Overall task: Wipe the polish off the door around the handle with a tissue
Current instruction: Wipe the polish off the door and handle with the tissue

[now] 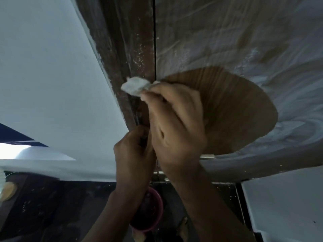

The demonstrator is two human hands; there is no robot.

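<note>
Right hand: the right hand (176, 123) pinches a crumpled white tissue (135, 85) in curled fingers, holding it against the door edge.
Left hand: the left hand (133, 151) sits just below the right, fingers curled at the door edge; what it grips is hidden.
Door: the door (227, 41) carries whitish polish smears; a bare brown patch (232, 109) lies right of the hands.
Frame: the dark frame (122, 41) runs left of the tissue.
Floor: a pink bowl (150, 210) sits near, below the wrists.

A pale wall (52, 75) fills the left side. Low and near, a pink bowl (153, 212) sits on the dark floor (52, 206), partly hidden. A white panel (283, 206), perhaps a cabinet, stands near right. A tan round thing (7, 190) shows at the left edge.
</note>
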